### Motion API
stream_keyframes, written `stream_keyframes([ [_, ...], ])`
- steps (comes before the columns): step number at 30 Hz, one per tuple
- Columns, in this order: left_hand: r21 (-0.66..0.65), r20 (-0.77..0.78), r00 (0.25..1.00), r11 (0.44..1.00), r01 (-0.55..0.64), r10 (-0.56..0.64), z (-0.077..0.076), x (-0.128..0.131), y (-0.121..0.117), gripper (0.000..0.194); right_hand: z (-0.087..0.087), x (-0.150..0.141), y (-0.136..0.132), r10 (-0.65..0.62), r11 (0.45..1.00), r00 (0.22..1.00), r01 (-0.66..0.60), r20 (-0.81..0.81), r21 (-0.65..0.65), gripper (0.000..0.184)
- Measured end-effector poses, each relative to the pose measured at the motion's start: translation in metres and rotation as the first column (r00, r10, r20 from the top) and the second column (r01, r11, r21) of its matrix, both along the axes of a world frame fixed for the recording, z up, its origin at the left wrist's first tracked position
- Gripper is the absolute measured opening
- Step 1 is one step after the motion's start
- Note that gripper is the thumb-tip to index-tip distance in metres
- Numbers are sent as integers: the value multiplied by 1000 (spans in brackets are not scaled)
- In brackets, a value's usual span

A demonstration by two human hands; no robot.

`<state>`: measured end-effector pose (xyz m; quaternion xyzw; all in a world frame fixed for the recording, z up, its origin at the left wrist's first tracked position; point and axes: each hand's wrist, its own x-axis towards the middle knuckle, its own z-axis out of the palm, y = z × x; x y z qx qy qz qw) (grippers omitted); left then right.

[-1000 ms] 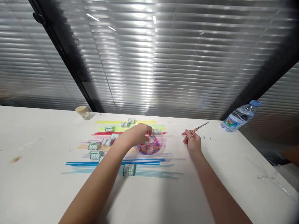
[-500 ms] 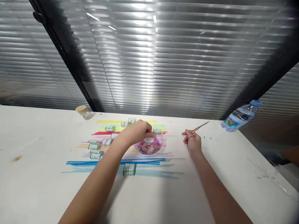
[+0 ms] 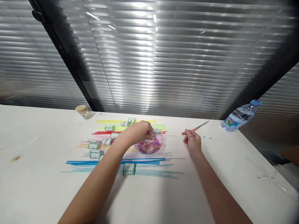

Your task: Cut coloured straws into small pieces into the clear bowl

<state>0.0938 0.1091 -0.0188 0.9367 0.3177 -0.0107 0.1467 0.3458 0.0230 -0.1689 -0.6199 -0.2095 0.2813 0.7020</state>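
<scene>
Over the back left of a round clear bowl (image 3: 163,146) is my left hand (image 3: 139,132), its fingers pinched downward. Whatever the fingertips hold is too small or hidden to make out. Many tiny colourful cut pieces (image 3: 150,147) fill the bowl. My right hand (image 3: 193,143) rests on the table to the right of the bowl, its fingers through the handles of rose-gold scissors (image 3: 193,130). The blades point away to the upper right. Around and beneath the bowl lie bundles of thin coloured strips, among them blue strips (image 3: 144,161) and light blue strips (image 3: 158,173).
Several green-and-white paper wrappers, one a near wrapper (image 3: 129,169), sit on the strips. A jar with a wooden lid (image 3: 84,112) stands at the back left. At the back right is a water bottle (image 3: 240,115). Clear plastic (image 3: 266,177) lies along the right edge.
My left hand has shifted very slightly above the bowl, fingertips still pinched. My right hand and the scissors look unmoved.
</scene>
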Motion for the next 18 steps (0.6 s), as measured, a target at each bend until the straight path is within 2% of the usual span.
stream_keyframes([
  [18, -21, -57, 996, 998, -65, 63, -1, 1, -1, 23, 1, 0, 0, -6, 1000, 1000, 6, -4, -11, 37],
])
